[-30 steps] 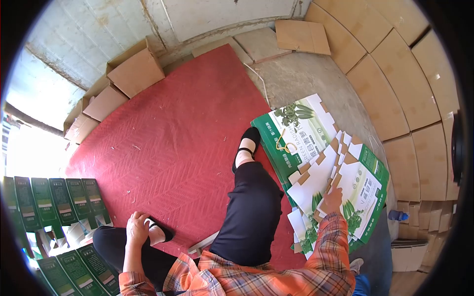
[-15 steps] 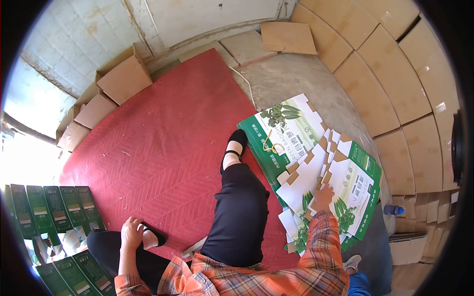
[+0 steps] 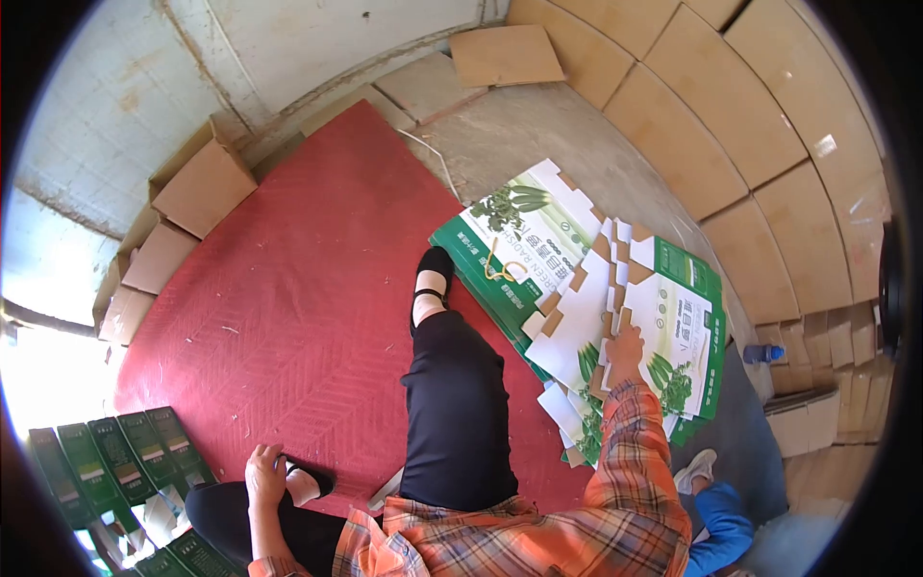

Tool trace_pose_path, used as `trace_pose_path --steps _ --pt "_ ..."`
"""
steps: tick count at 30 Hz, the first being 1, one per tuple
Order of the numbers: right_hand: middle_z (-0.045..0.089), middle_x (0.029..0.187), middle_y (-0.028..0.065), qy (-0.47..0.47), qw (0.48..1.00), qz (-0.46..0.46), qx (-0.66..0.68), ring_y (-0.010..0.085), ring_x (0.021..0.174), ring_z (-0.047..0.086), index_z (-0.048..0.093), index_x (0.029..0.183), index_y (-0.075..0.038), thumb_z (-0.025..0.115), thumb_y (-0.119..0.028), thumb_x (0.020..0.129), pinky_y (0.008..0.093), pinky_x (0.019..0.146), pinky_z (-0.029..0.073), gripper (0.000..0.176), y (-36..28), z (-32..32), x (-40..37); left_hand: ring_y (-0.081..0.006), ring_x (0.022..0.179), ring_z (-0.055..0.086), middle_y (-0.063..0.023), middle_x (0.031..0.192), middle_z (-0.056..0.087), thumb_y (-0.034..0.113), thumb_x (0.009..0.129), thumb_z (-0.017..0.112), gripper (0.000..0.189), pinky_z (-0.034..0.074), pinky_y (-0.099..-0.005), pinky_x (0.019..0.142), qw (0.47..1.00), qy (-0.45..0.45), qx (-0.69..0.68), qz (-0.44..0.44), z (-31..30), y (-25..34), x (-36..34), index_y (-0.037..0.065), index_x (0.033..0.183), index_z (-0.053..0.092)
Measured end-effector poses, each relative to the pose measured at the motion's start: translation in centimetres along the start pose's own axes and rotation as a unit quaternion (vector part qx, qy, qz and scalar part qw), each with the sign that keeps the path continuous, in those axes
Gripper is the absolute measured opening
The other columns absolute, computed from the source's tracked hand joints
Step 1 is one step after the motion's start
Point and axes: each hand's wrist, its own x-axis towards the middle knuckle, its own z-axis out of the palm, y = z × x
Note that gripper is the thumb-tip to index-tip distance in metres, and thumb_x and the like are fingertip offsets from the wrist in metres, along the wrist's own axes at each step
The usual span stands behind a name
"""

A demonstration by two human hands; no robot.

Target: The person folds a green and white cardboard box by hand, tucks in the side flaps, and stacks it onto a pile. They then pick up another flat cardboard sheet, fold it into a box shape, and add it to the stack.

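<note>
Flat printed radish cartons (image 3: 673, 313), white and green, lie in a fanned, overlapping pile on my right. My right hand (image 3: 625, 356) is closed on the inner notched edge of the top carton, its fingertips partly hidden. A yellow cord (image 3: 502, 267) lies on the carton at the pile's far left. My left hand (image 3: 264, 476) is beside my bent left knee, holding nothing, its fingers loosely bent and slightly apart. Standing green cartons (image 3: 120, 462) are in rows to the left of that knee.
A red mat (image 3: 288, 288) covers the floor. Brown boxes (image 3: 721, 106) are stacked along the right wall, and open boxes (image 3: 202, 188) stand at the left wall. A blue bottle (image 3: 764, 354) is at the right. Another person's blue-clothed leg (image 3: 723, 524) shows at lower right.
The view has turned slightly, so the pile and boxes appear farther left and higher. My right hand stays at the top carton's edge. More of the other person's leg shows.
</note>
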Motion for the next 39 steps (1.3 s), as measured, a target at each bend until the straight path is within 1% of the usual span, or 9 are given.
trace_pose_path --steps 11,14,16,20,23,27,30,37,39 --pt "0.050 0.117 0.0094 -0.039 0.984 -0.044 -0.170 0.0324 0.110 0.053 0.060 0.116 -0.007 0.066 -0.030 0.083 0.0468 0.082 0.051 0.040 5.4 3.6 -6.2 -0.0363 0.081 0.061 -0.0176 0.087 0.061 0.004 0.078 0.064 0.022 0.049 -0.0422 0.071 0.999 0.001 -0.041 0.021 -0.3 0.1 0.1 0.000 0.099 0.066" --pt "0.049 0.120 0.0112 -0.064 0.993 0.018 -0.100 0.0331 0.112 0.051 0.059 0.116 -0.008 0.066 -0.027 0.084 0.0481 0.086 0.050 0.038 8.1 5.1 -6.8 -0.0350 0.081 0.062 -0.0171 0.086 0.060 0.004 0.078 0.064 0.022 0.049 -0.0418 0.071 0.998 0.010 -0.060 0.028 -0.2 0.2 0.4 0.000 0.100 0.066" --pt "0.048 0.124 0.0142 0.081 0.987 0.105 0.088 0.0333 0.114 0.051 0.058 0.116 -0.008 0.069 -0.021 0.081 0.0481 0.090 0.048 0.039 9.9 4.8 -8.9 -0.0339 0.080 0.062 -0.0165 0.085 0.060 0.004 0.078 0.064 0.023 0.049 -0.0419 0.071 0.998 0.010 -0.048 0.025 -0.2 0.2 0.1 0.001 0.101 0.065" --pt "0.059 0.109 0.0161 0.203 0.899 0.377 0.097 0.0328 0.106 0.056 0.058 0.114 -0.003 0.073 -0.018 0.076 0.0456 0.086 0.049 0.043 12.5 5.0 -11.4 -0.0330 0.080 0.062 -0.0164 0.085 0.060 0.003 0.078 0.063 0.024 0.049 -0.0419 0.071 0.998 0.004 -0.053 0.027 -0.2 0.0 0.1 0.001 0.102 0.065" --pt "0.063 0.091 0.0143 0.168 0.787 0.323 0.498 0.0305 0.087 0.061 0.061 0.109 0.000 0.074 -0.023 0.078 0.0443 0.073 0.049 0.040 22.9 13.9 -8.7 -0.0326 0.080 0.062 -0.0165 0.085 0.060 0.003 0.078 0.063 0.024 0.049 -0.0415 0.071 0.998 0.016 -0.058 0.028 0.1 -0.2 0.1 0.001 0.102 0.065" --pt "0.062 0.083 0.0108 0.095 0.665 0.456 0.584 0.0242 0.071 0.055 0.065 0.100 0.001 0.074 -0.026 0.082 0.0448 0.059 0.044 0.034 21.5 9.3 -8.9 -0.0326 0.080 0.064 -0.0172 0.087 0.061 0.003 0.079 0.063 0.023 0.050 -0.0407 0.072 0.999 0.005 -0.049 0.022 -0.4 0.2 0.2 0.001 0.102 0.065" --pt "0.060 0.080 0.0075 0.090 0.711 0.412 0.562 0.0218 0.066 0.053 0.064 0.097 -0.002 0.073 -0.025 0.082 0.0404 0.055 0.042 0.028 21.2 9.3 -8.2 -0.0326 0.080 0.065 -0.0174 0.088 0.062 0.004 0.080 0.062 0.023 0.051 -0.0402 0.072 0.998 0.005 -0.053 0.021 -0.1 0.2 0.1 0.001 0.102 0.066" --pt "0.060 0.078 0.0043 -0.009 0.682 0.333 0.651 0.0174 0.062 0.057 0.058 0.093 -0.007 0.069 -0.021 0.083 0.0295 0.052 0.046 0.020 19.9 7.0 -9.2 -0.0313 0.081 0.065 -0.0167 0.089 0.063 0.004 0.079 0.062 0.024 0.051 -0.0391 0.073 0.998 -0.011 -0.056 0.015 -0.3 0.2 0.2 0.002 0.103 0.067" --pt "0.062 0.081 0.0042 0.044 0.471 0.334 0.815 0.0178 0.064 0.061 0.057 0.092 -0.008 0.066 -0.018 0.084 0.0289 0.053 0.050 0.016 19.4 7.0 -8.2 -0.0304 0.082 0.066 -0.0157 0.090 0.063 0.003 0.079 0.063 0.024 0.052 -0.0384 0.074 0.998 -0.011 -0.055 0.011 -0.3 0.1 0.5 0.001 0.102 0.067"
